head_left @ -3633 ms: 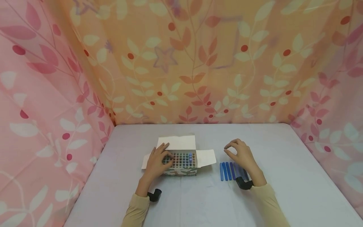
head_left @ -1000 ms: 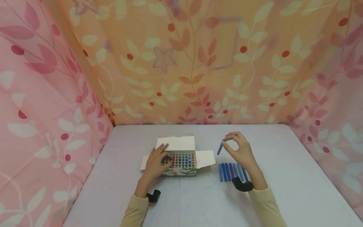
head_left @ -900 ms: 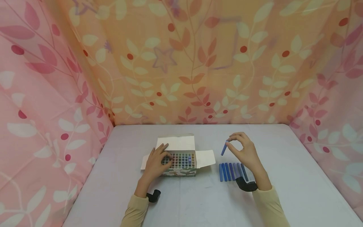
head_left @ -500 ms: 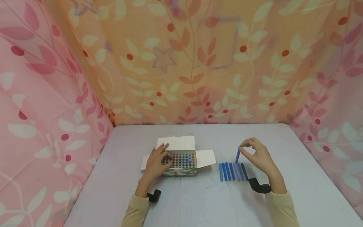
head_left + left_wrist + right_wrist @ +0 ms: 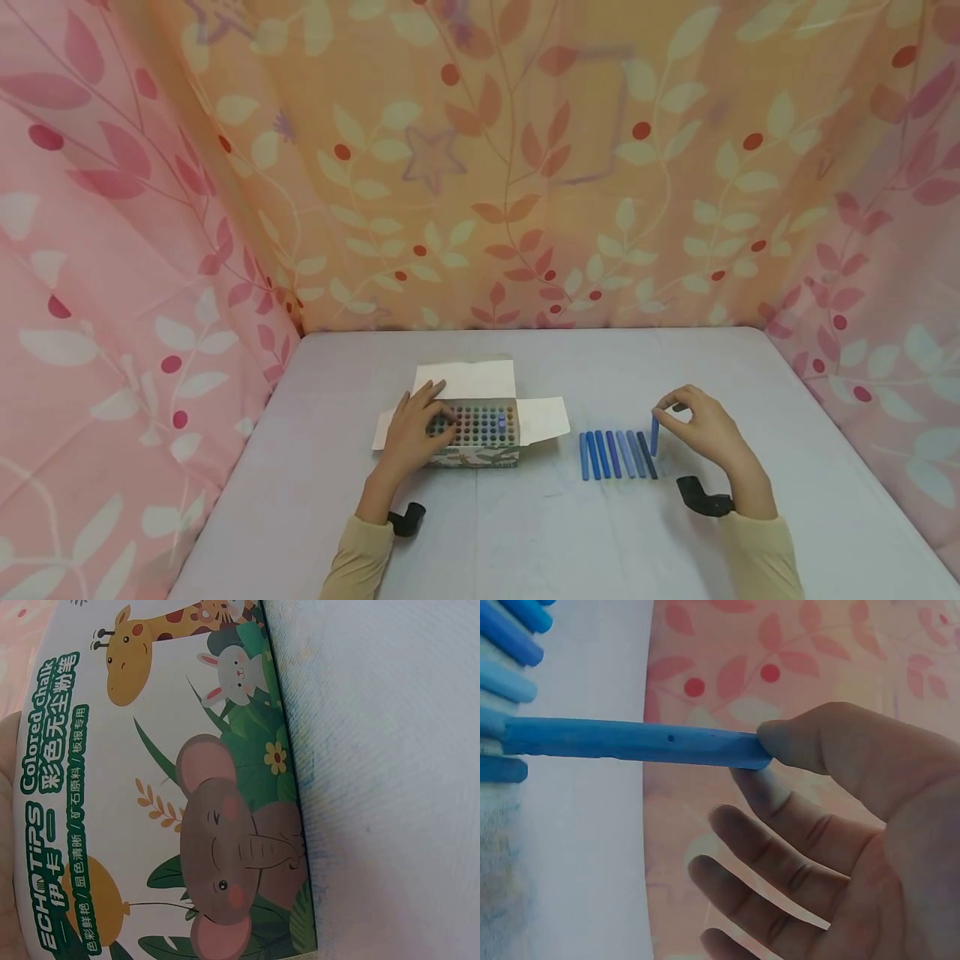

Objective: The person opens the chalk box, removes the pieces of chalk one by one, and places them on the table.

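Observation:
My right hand pinches a blue chalk stick by its top end between thumb and index finger, the stick hanging nearly upright. It stands just right of a row of several blue and violet chalk sticks lying side by side. In the right wrist view the held chalk runs toward the row, and the other fingers are loosely bent, apart from it. My left hand holds the left end of the open chalk box, thumb and index finger curved over its top. The left wrist view shows the box's printed side.
Rows of coloured chalk ends fill the box, and one violet stick sticks up above them. A white flap spreads right from the box; another flap stands behind. Floral curtains border the white table.
The right hand picked up a blue chalk stick and carried it rightward and down, past the row to its right end. My left hand has kept its place on the box.

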Tool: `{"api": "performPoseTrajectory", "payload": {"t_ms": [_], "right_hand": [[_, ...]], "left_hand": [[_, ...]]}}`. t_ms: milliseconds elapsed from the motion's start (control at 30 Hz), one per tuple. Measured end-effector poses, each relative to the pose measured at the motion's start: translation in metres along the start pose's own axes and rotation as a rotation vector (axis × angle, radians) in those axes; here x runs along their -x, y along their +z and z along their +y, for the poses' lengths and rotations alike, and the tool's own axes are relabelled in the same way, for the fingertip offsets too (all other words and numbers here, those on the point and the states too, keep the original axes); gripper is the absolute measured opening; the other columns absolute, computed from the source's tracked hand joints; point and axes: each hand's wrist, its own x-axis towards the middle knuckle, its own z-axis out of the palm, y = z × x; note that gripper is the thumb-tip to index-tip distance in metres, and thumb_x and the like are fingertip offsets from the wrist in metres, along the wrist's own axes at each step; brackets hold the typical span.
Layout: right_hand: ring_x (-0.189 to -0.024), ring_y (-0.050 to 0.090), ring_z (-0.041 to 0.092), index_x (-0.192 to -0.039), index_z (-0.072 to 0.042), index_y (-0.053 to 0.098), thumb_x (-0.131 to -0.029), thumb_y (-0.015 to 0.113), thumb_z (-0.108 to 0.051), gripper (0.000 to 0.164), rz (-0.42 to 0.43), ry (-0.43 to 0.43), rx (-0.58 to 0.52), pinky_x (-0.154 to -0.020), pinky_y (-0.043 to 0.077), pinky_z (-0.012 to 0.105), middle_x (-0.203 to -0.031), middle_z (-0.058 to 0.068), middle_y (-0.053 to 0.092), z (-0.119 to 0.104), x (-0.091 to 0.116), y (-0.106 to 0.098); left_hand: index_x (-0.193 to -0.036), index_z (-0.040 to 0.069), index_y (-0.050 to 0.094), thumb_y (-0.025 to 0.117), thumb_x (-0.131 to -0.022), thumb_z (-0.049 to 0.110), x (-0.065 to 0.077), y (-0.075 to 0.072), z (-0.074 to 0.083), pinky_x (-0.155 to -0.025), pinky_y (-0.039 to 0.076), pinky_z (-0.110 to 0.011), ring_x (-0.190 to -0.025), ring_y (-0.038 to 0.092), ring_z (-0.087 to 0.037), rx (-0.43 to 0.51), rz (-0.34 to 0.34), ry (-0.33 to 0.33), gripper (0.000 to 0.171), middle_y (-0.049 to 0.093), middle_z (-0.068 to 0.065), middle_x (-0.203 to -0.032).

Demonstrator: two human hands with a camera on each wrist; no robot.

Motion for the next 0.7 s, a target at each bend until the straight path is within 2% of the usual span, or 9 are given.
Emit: {"api": "performPoseTrajectory", "payload": {"t_ms": [333, 567, 700], "right_hand": [[-0.093, 0.059, 0.035, -0.086, -0.010, 0.065, -0.085, 0.064, -0.029, 0.019, -0.151, 0.065, 0.005, -0.073, 0.050, 0.051, -0.095, 0.011, 0.063, 0.019, 0.006, 0.004], [-0.086, 0.060, 0.030, -0.086, -0.011, 0.067, -0.086, 0.063, -0.031, 0.021, -0.166, 0.106, 0.033, -0.069, 0.050, 0.047, -0.092, 0.009, 0.063, 0.030, 0.000, 0.018], [-0.083, 0.059, 0.027, -0.088, -0.011, 0.068, -0.086, 0.063, -0.032, 0.022, -0.193, 0.145, 0.048, -0.069, 0.050, 0.045, -0.090, 0.008, 0.063, 0.035, -0.003, 0.028]], "left_hand": [[-0.082, 0.024, 0.064, 0.068, -0.081, 0.029, 0.001, 0.000, 0.002, -0.116, 0.012, -0.050, -0.138, 0.029, -0.025, -0.002, 0.011, -0.002, 0.006, 0.043, -0.004, -0.143], [-0.082, 0.023, 0.064, 0.068, -0.081, 0.029, -0.001, 0.000, 0.002, -0.114, 0.014, -0.054, -0.138, 0.029, -0.026, -0.007, 0.006, -0.002, 0.007, 0.043, -0.005, -0.143], [-0.083, 0.022, 0.064, 0.068, -0.081, 0.029, -0.001, -0.002, 0.002, -0.115, 0.013, -0.052, -0.138, 0.028, -0.025, -0.013, 0.000, -0.008, 0.008, 0.042, -0.005, -0.143]]}}
